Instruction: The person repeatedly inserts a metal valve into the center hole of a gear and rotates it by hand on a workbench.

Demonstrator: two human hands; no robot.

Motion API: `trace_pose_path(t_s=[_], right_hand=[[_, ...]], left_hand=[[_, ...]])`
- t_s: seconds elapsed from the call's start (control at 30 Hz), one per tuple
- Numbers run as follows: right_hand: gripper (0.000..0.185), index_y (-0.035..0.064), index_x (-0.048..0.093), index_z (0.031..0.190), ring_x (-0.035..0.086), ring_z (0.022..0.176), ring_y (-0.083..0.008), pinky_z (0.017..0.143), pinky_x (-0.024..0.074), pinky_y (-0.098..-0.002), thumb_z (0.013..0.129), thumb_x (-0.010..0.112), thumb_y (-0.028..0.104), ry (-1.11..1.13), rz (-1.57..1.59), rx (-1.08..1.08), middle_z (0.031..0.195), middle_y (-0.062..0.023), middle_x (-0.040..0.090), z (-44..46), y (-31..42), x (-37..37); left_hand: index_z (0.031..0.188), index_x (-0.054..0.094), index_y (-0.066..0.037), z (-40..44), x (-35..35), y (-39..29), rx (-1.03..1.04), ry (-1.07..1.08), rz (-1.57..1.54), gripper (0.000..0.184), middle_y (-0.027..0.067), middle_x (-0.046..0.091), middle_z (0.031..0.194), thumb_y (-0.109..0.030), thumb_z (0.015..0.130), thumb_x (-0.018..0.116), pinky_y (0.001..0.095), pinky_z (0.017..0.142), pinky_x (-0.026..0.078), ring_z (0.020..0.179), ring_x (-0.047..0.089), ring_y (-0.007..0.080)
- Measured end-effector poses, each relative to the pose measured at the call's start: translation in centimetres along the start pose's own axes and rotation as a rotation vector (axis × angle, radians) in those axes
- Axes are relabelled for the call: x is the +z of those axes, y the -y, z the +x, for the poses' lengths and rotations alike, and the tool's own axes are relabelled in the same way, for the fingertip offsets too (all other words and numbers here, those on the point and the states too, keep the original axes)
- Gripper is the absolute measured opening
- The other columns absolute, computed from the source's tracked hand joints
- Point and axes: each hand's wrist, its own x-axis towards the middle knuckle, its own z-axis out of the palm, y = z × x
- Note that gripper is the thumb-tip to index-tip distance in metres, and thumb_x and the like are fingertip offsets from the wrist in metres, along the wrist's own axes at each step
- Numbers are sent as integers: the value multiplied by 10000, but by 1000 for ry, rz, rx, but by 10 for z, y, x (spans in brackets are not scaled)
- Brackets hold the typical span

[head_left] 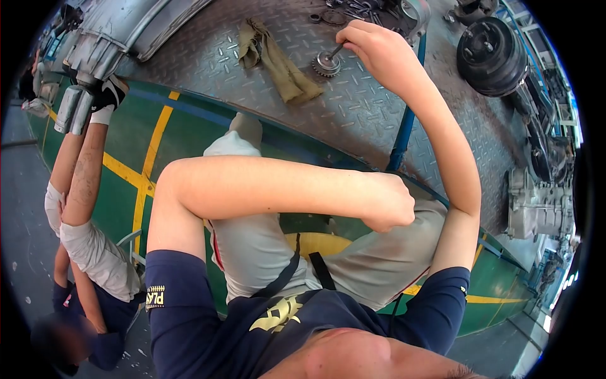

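Note:
My right hand (377, 52) pinches a thin dark rod (336, 50) over the metal table. The rod's lower end meets the middle of a small toothed gear (326, 65), which lies on the table; whether it sits inside the gear I cannot tell. Folded across my lap, my left arm ends in a closed fist, my left hand (390, 203), by my right knee. Nothing sticks out of that fist, and its curled fingertips are partly hidden. An olive cloth (278, 66) lies crumpled to the left of the gear.
Loose metal parts (356, 9) lie along the table's far side. A blue bar (409, 126) crosses the tabletop. A black drum-shaped part (492, 55) and a metal housing (540, 203) stand on the right. Another large casing (113, 38) is upper left. A seated person (95, 265) is at left.

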Motion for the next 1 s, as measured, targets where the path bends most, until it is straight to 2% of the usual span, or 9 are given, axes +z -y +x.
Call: trace_pose_path(t_s=[0.27,0.37,0.47,0.77,0.87,1.0], right_hand=[[125,65,650,1039,664,961,-343,813,534,-427,947,624,145,131,-34,5,995,-120,678,19,-6,-3],[162,71,668,1000,670,927,-345,791,536,-436,963,621,222,130,-100,-4,942,-128,690,30,-7,-2],[190,28,673,889,685,927,-365,819,536,-470,891,678,218,268,-60,93,928,-178,702,41,0,-18],[220,27,666,871,674,950,-381,828,531,-478,895,677,246,305,-91,143,933,-186,698,41,-1,-19],[203,9,677,889,705,815,-312,722,556,-427,917,685,209,217,-175,74,848,-156,707,34,-4,-16],[292,63,686,931,674,862,-355,766,538,-447,973,617,344,206,-193,138,867,-143,694,20,-13,-7]], left_hand=[[743,719,30,-3,0,0,-16,8,-13,150,208,712,750,-93,781,641,434,659,574,754,724,364],[746,720,32,-2,3,1,-19,5,-26,156,211,711,751,-100,783,646,436,662,575,758,723,367],[751,721,33,-4,1,1,-27,9,-39,158,214,710,753,-104,783,650,438,666,576,763,723,372],[764,726,27,-5,1,2,-40,26,-36,174,212,715,765,-128,786,651,442,675,578,773,724,377],[771,727,26,-5,1,2,-42,33,-31,175,212,717,770,-128,787,646,444,679,578,777,725,378],[782,729,26,-6,0,1,-55,51,-31,176,212,717,769,-121,791,633,448,679,578,780,726,377]])
